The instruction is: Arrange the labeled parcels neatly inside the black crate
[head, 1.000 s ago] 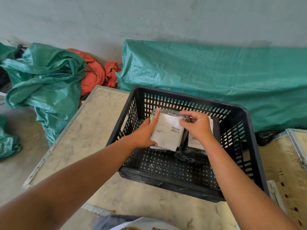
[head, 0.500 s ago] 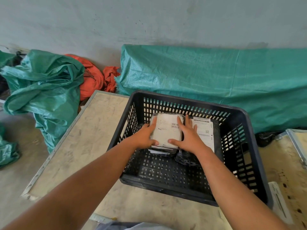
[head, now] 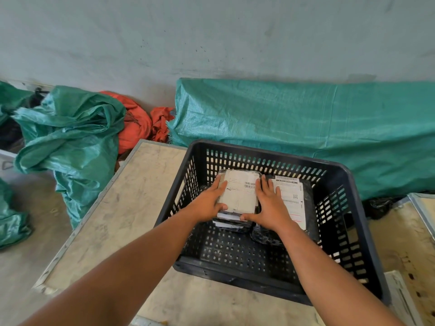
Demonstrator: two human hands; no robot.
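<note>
A: What does the figure show inside the black crate [head: 348, 184]?

B: A labeled parcel [head: 240, 194] lies flat on a small stack against the crate's far wall, towards its far left corner. The left hand [head: 207, 203] presses its left edge; the right hand [head: 270, 208] presses its right edge. Both hands are spread flat, bracing the parcel between them and not clasping it.

A: What has changed over the last second?

B: The parcel was then tilted above the stack, pinched by fingers at its top edge. It is now laid down, label upward, and the hands have moved to its sides.

A: And the neighbouring item?

B: A second parcel [head: 292, 201] lies just beside it, along the far wall to the right, partly under the right hand.

A: Meaning for the task?

B: Placement appears complete; the present step is probably squaring the stack. The crate's near half is unfilled.
</note>
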